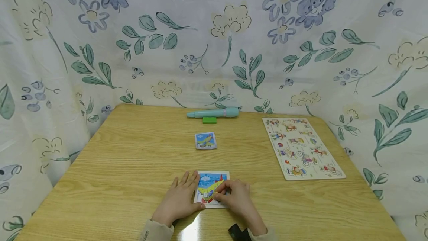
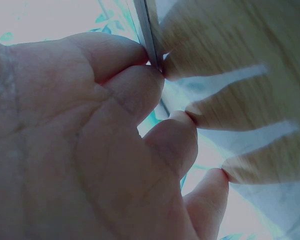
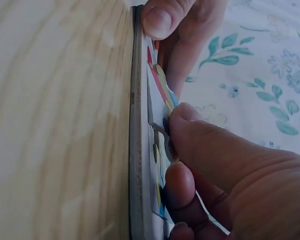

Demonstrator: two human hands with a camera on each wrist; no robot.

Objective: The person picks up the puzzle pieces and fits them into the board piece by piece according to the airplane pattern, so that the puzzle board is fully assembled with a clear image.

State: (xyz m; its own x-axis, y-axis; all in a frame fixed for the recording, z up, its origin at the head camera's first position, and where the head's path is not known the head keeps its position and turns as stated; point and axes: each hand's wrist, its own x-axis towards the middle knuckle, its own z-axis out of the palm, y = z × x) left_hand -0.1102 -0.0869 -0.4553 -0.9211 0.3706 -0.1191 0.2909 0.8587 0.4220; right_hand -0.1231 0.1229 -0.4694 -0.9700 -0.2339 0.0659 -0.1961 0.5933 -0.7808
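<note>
A small airplane jigsaw puzzle (image 1: 210,177) in a white-edged tray lies flat before me on the table. My left hand (image 1: 180,201) rests along its left side with fingers spread, the thumb touching the lower left corner. In the left wrist view, fingertips (image 2: 152,82) meet the tray's edge and the wood. Over the puzzle's lower right, my right hand (image 1: 236,197) pinches a small puzzle piece (image 3: 168,145) between thumb and finger, tilted against the tray's surface. Most of that piece is hidden by the fingers. Farther back lies a card (image 1: 205,141) with a matching airplane picture.
A large board of picture pieces (image 1: 302,150) lies on the right of the wooden table (image 1: 133,159). A teal pen-shaped object (image 1: 214,113) and a green block (image 1: 209,120) are at the back edge. Behind hangs a flowered curtain (image 1: 200,40).
</note>
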